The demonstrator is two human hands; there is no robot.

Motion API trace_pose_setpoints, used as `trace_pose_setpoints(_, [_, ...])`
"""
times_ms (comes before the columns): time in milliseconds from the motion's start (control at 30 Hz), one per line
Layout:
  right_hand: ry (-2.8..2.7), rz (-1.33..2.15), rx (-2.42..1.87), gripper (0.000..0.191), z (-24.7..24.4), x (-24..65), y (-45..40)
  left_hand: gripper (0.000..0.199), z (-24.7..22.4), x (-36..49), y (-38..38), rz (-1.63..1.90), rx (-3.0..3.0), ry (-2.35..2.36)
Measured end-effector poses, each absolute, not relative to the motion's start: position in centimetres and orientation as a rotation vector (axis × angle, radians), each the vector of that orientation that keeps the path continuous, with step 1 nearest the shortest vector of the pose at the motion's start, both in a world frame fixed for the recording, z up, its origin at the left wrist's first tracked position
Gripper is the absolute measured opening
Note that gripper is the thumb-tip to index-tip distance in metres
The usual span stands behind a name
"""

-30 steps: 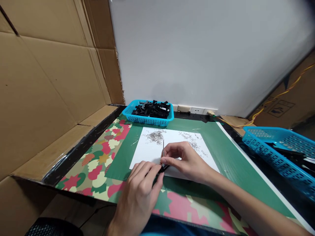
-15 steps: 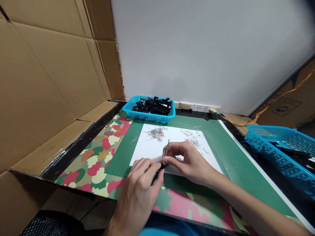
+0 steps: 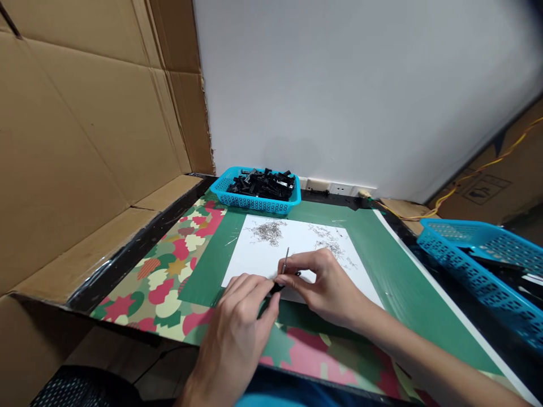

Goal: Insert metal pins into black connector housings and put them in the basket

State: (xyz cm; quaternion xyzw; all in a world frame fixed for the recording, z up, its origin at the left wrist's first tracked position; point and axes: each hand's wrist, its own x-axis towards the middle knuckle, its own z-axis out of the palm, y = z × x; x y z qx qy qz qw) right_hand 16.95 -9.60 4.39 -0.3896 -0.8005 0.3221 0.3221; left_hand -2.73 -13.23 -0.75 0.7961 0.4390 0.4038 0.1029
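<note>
Between the thumb and fingers of my left hand (image 3: 242, 316) is a small black plastic part (image 3: 277, 288), mostly covered by the fingertips. My right hand (image 3: 324, 282) pinches a thin metal tool, perhaps tweezers (image 3: 286, 259), held nearly upright with its lower end at the black part. The fingertips of both hands almost meet over the near edge of a white sheet (image 3: 250, 257). On that sheet lie two loose piles of tiny wire-like metal pieces, one at the left (image 3: 270, 232) and one at the right (image 3: 328, 246), beyond my right hand.
A blue basket (image 3: 254, 203) full of black plastic parts (image 3: 265, 183) stands at the back. Another blue basket (image 3: 475, 277) with black parts is at the right edge. Cardboard (image 3: 76, 141) walls the left side. Power sockets (image 3: 341, 189) and a yellow cable (image 3: 443, 202) run along the wall.
Both hands have shifted very slightly left, and the metal tool stands a little differently. The view has moved slightly. Each hand keeps its grip.
</note>
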Motion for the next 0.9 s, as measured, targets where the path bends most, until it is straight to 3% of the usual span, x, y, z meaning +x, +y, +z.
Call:
trace_pose_setpoints(233, [-2.01,0.921,-0.98,0.027,4.6,17.2,-9.3,0.013,-1.1,-2.9,-13.1,1.197,2.345,1.334])
trace_pose_setpoints(467, [-1.615,0.751,-1.046,0.015,5.6,21.5,-6.5,0.013,-1.4,-2.9,-13.2,1.257,2.344,1.383])
trace_pose_setpoints(700, [-1.952,0.572,-1.445,0.021,4.0,23.0,-4.9,0.009,-1.0,-2.8,-13.4,1.218,2.351,1.388])
trace_pose_setpoints(900, [-2.154,0.517,-1.452,0.015,2.9,21.7,-4.5,0.012,-1.1,-3.0,-13.4,1.174,2.339,1.391])
